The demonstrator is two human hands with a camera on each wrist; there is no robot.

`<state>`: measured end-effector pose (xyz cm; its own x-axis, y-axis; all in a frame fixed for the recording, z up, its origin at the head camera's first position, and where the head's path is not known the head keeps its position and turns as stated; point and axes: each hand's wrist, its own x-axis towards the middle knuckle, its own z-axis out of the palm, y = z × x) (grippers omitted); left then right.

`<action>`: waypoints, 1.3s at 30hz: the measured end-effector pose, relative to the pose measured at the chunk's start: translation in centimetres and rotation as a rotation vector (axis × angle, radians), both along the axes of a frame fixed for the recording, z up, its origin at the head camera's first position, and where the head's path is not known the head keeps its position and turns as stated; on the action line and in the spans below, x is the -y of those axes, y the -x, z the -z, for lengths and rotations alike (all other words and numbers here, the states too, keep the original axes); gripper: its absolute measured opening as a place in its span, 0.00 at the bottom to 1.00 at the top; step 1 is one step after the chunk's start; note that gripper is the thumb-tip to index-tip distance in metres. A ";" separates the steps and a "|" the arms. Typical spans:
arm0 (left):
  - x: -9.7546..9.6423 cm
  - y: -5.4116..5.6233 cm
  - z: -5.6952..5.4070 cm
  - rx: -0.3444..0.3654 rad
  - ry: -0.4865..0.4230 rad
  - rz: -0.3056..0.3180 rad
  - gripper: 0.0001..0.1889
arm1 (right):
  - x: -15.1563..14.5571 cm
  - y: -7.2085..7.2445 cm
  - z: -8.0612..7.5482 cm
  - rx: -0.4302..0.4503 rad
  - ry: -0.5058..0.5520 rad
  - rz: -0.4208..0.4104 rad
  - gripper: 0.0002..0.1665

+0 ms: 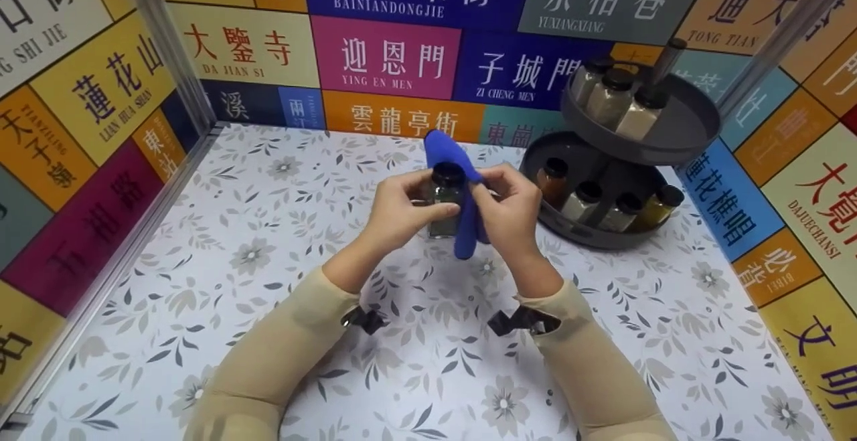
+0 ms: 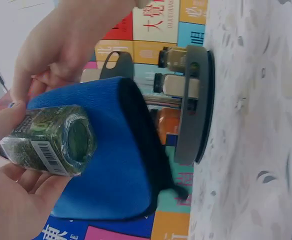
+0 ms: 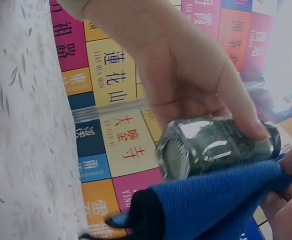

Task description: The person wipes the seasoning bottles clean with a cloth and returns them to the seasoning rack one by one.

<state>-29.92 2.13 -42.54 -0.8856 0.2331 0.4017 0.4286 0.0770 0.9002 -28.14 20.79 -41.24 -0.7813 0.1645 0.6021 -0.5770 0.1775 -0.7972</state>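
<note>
A small glass spice jar [image 1: 443,210] with a black lid and dark green contents is gripped by my left hand [image 1: 405,210], thumb across its front. Its base and a barcode label face the left wrist camera, where the jar [image 2: 53,140] lies against blue cloth. My right hand [image 1: 509,207] pinches a blue cloth [image 1: 469,223] with dark edging, which hangs down along the jar's right side. In the right wrist view the cloth [image 3: 216,200] runs along the jar [image 3: 211,147], and the right fingers [image 3: 286,195] hold it near the lid end.
A dark two-tier round rack [image 1: 602,233] stands at the back right, with several black-lidded spice jars [image 1: 582,201] on both tiers. The table [image 1: 268,307] has a floral cover. Panels with printed street names [image 1: 388,59] wall in the back and sides.
</note>
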 end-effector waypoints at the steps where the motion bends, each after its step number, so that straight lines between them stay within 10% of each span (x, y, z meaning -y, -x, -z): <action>1: 0.1 0.1 -0.2 -0.004 -0.002 -0.011 0.22 | 0.1 0.2 0.2 0.020 -0.004 -0.016 0.03; 15: 1.4 0.4 -1.2 -0.035 -0.103 -0.166 0.26 | 0.8 -0.2 1.2 0.231 -0.181 -0.105 0.01; 26: 0.3 -0.7 -1.0 -0.035 0.088 -0.109 0.28 | 0.1 -0.9 -1.2 0.086 0.133 -0.081 0.04; 39: 1.6 -0.2 -2.0 -0.151 -0.088 -0.162 0.28 | 1.2 -0.7 0.3 0.084 -0.199 -0.049 0.03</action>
